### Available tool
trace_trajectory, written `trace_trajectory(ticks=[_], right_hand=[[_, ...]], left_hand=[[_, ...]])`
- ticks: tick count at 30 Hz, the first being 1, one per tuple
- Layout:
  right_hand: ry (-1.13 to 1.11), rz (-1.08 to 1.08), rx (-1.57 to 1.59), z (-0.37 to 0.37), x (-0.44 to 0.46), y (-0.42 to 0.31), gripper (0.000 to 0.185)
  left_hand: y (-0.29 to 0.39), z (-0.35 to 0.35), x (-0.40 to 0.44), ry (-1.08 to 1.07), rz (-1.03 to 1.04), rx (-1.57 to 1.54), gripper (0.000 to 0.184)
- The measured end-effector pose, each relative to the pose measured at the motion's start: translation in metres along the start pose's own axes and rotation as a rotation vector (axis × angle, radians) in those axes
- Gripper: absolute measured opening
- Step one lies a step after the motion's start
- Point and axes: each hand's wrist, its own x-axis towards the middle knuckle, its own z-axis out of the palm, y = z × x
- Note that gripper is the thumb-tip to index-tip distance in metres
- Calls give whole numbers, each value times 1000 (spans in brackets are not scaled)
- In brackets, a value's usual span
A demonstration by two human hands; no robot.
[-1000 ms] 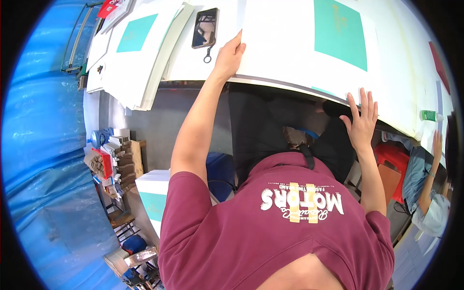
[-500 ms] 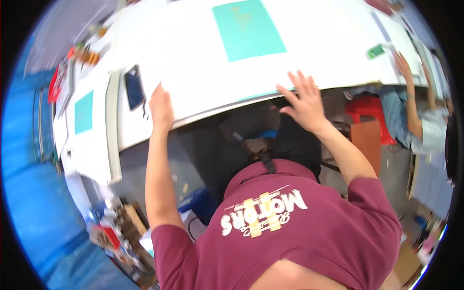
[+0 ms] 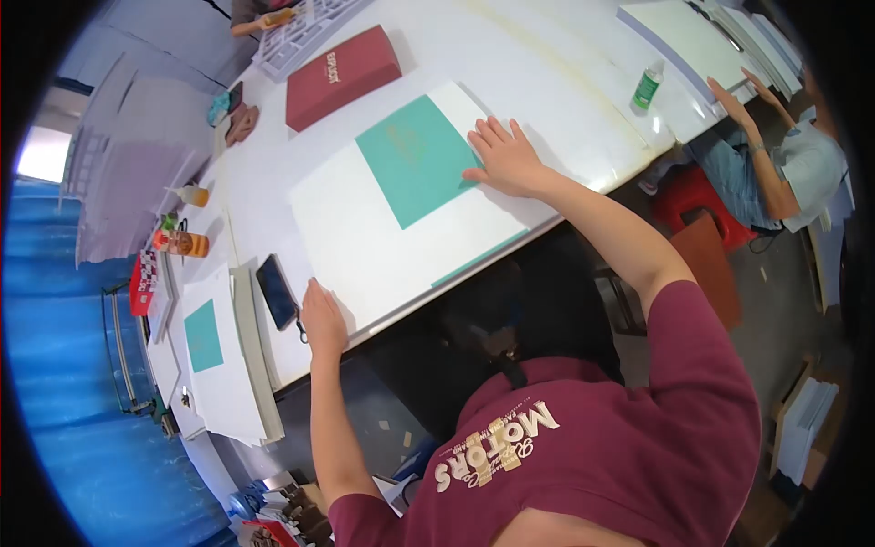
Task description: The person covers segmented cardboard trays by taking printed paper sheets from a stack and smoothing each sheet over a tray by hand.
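The 2 hands are well apart, fingers extended and gripping nothing. The white sheet [image 3: 365,264] lies on the tabletop [image 3: 547,82] in front of the person, its near edge running along the tabletop's front edge and its green panel [image 3: 410,169] facing up. The right hand [image 3: 504,162] lies palm down at the sheet's right side, thumb reaching the panel's edge; the left hand [image 3: 324,319] is at the near left corner, fingers straight and close together, though how firmly it touches the sheet I cannot tell. Uneven pressure from the 2 hands could turn the sheet askew, and a push towards the body could carry its near edge over the front and crease it. A dragging thumb might smudge or scuff the panel. The phone [image 3: 277,292] lies just beside the left hand, so a leftward sweep could knock it, or fingers could catch its strap ring [image 3: 302,333] and pull it. A wider slip might also nudge the paper stack [image 3: 248,365] past the phone.
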Motion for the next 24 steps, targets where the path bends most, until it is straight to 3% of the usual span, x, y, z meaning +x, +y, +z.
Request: trace_trajectory(ticks=[6, 12, 17, 20, 24], right_hand=[[-17, 16, 1, 11, 99, 10, 77], [86, 65, 10, 35, 131, 17, 76], [-267, 135, 39, -25, 148, -9, 78], [-112, 274, -251, 10, 161, -54, 81], [48, -110, -11, 49, 174, -141, 83]], left_hand=[[7, -10, 3, -72, -9, 158, 46], [10, -9, 0, -48, -69, 43, 50], [6, -2, -5, 39, -88, -57, 51], [5, -2, -6, 55, -112, -115, 51], [4, -2, -7, 61, -149, -189, 52]])
